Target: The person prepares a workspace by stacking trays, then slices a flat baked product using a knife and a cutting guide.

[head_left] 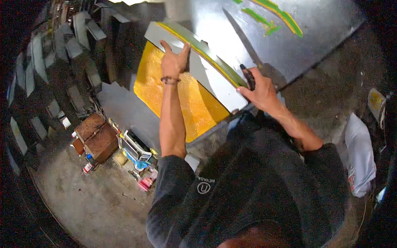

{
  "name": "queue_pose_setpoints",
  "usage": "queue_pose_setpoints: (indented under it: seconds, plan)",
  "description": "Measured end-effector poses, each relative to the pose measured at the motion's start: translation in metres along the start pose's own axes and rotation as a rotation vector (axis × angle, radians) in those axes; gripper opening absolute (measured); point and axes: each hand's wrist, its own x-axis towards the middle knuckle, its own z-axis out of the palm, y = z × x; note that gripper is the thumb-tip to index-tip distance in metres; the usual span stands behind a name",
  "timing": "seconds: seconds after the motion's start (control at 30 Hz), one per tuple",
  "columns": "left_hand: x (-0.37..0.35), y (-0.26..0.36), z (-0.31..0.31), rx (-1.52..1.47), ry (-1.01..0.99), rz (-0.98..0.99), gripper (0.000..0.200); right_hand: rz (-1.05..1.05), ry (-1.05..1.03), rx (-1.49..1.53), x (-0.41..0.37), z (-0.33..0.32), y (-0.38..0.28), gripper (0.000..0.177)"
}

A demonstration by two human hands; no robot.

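A white board (211, 78) lies over a yellow slab or sheet (192, 107), with a yellow-green strip (198, 47) along the board's far edge. My left hand (175, 62) rests on the board, thumb and fingers spread. At the board's right end, my right hand (264, 93) is closed around a slim black tool (248, 77), perhaps a cutter. Its tip is too blurred to make out. One fingertip of this hand touches the strip's near end.
Green and yellow strips (283, 18) lie on the shiny metal table (318, 41). On the floor at lower left are a brown box (97, 136), a bottle (87, 166) and a cluttered container (136, 151). A white bag (359, 153) stands at right.
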Motion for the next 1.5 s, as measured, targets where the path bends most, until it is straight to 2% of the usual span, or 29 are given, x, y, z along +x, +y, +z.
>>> queue_pose_setpoints:
  seconds: [0.07,0.2,0.43,0.6,0.97,1.07,1.13,1.17,1.23,1.3,1.33,1.4,1.47,1.5]
  plan:
    - [0.002,-0.003,0.003,-0.01,-0.003,0.023,0.114,0.087,-0.027,-0.046,-0.023,-0.012,0.004,0.051]
    - [0.005,-0.007,0.008,0.031,0.006,0.04,0.116,0.172,-0.064,0.131,-0.053,0.0,0.024,0.045]
    - [0.009,-0.009,0.006,0.022,0.03,0.043,0.118,0.125,0.008,0.076,-0.054,0.01,0.017,0.045]
    - [0.008,-0.009,0.006,0.004,0.028,0.053,0.119,0.179,-0.014,0.176,-0.056,0.009,0.013,0.046]
    - [0.007,-0.008,0.004,0.024,0.041,0.076,0.122,0.177,-0.028,0.162,-0.053,0.009,0.015,0.046]
    - [0.009,-0.011,0.001,-0.006,-0.034,0.043,0.128,0.139,-0.019,0.113,-0.052,0.009,0.017,0.045]
    - [0.026,-0.038,0.01,-0.241,-0.201,0.191,0.136,0.13,-0.026,0.11,-0.052,0.011,0.021,0.045]
    - [0.022,-0.035,0.003,-0.24,-0.193,0.19,0.136,0.124,-0.024,0.115,-0.051,0.012,0.022,0.046]
    - [0.007,-0.022,-0.012,-0.282,-0.376,0.133,0.145,0.109,-0.022,0.122,-0.05,0.01,0.021,0.047]
    - [0.013,-0.028,-0.005,-0.353,-0.379,0.143,0.145,0.195,-0.111,0.069,-0.049,0.005,0.018,0.048]
    - [0.016,-0.032,0.0,-0.424,-0.39,0.151,0.146,0.188,-0.112,0.067,-0.049,0.005,0.019,0.048]
    - [0.019,-0.033,0.003,-0.387,-0.356,0.117,0.145,-0.068,-0.031,-0.056,-0.044,0.003,0.014,0.049]
    - [0.025,-0.042,0.013,-0.317,-0.251,0.181,0.145,-0.113,-0.048,-0.018,-0.03,0.005,-0.002,0.05]
    - [0.012,-0.029,-0.003,-0.325,-0.316,0.093,0.145,-0.179,-0.022,-0.019,-0.02,0.01,-0.012,0.049]
